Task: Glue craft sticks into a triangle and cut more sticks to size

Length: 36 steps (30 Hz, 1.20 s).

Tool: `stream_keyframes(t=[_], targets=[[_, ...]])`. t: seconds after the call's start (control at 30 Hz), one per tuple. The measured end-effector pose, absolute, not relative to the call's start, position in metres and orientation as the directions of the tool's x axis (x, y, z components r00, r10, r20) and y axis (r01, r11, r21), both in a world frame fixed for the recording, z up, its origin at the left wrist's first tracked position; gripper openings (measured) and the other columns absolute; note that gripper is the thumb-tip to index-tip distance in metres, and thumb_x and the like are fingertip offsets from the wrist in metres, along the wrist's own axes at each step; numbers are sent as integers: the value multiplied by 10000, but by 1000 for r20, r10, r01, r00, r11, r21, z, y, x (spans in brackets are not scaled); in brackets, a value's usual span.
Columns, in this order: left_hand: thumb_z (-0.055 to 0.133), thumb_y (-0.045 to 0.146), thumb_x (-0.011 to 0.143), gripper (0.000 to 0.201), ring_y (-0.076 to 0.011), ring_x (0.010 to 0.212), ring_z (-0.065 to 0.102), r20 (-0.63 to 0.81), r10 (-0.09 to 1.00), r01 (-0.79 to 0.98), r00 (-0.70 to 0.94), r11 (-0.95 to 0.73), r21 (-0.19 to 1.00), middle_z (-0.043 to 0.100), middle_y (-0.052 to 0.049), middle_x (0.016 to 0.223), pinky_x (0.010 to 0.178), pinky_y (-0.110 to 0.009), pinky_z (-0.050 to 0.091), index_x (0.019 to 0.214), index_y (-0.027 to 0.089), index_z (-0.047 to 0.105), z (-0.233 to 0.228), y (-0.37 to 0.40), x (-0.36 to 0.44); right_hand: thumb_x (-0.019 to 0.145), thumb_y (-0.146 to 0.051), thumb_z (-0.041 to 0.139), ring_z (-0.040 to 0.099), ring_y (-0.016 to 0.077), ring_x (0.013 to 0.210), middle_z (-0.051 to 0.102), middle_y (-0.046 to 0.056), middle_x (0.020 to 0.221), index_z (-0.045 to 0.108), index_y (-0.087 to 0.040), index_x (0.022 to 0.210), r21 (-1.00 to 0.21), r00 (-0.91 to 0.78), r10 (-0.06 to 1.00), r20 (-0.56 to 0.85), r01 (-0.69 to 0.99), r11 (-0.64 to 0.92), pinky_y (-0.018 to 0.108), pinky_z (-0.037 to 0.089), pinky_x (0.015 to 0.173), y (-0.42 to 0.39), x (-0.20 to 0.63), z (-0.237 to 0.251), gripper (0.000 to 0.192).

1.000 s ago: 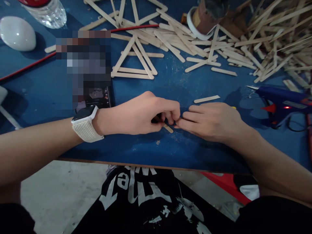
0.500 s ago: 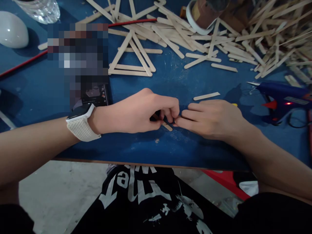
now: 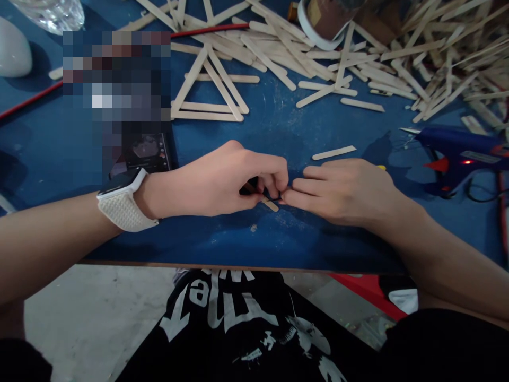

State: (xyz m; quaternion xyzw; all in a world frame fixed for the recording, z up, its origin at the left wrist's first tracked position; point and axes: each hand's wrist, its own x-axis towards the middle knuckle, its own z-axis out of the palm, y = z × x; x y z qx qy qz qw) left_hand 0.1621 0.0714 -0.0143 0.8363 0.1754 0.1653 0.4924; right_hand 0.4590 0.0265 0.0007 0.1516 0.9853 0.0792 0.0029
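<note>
While the stick (image 3: 271, 205) lies low on the desk (image 3: 222, 239) between your fingertips, your left hand (image 3: 222, 183) is clenched around its near end, with your right hand (image 3: 342, 191) resting flat, fingers pressing at the same spot. Across the last second nothing in that grip has shifted; only the view slid, so the joint looks like it is being held to set. One loose stick (image 3: 334, 153) lies just beyond your right hand, one glued triangle (image 3: 207, 90) sits further up, one glue gun (image 3: 457, 151) lies to the right, and the pile (image 3: 397, 58) is too tangled to count.
</note>
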Motion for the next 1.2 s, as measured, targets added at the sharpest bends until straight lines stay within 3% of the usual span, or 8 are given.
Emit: stream_keyframes(t=[0.33, 0.63, 1.03, 1.2], targets=[[735, -43, 966, 335, -177, 998, 895, 106, 445, 121, 889, -452, 884, 933, 18, 1115, 908, -281, 649, 1124, 245, 800, -15, 72, 161, 1261, -97, 466, 582, 211, 800, 676, 4, 858, 740, -217, 1194, 84, -961, 277, -24, 274, 958, 362, 344, 661, 35, 462, 1, 307], [742, -79, 946, 339, -181, 997, 889, 93, 449, 125, 889, -432, 893, 927, -4, 1096, 888, -289, 638, 1128, 200, 805, -14, 72, 162, 1249, -86, 440, 590, 209, 791, 713, 12, 864, 752, -218, 1153, 127, -946, 316, -72, 305, 944, 374, 351, 697, 28, 456, 11, 353], [672, 24, 981, 282, -176, 968, 891, 93, 445, 121, 891, -430, 894, 934, -4, 1085, 847, -275, 647, 1110, 242, 794, -12, 72, 162, 1235, -111, 529, 536, 183, 744, 669, -17, 784, 769, -227, 1056, 249, -929, 370, 27, 364, 897, 354, 352, 656, 14, 447, 0, 321], [668, 52, 989, 283, -182, 942, 896, 84, 455, 138, 886, -432, 891, 941, -5, 1089, 852, -276, 659, 1118, 257, 814, -13, 72, 163, 1233, -96, 571, 519, 173, 715, 649, -23, 758, 717, -212, 945, 260, -917, 377, 132, 399, 879, 326, 379, 655, 8, 442, 2, 343]])
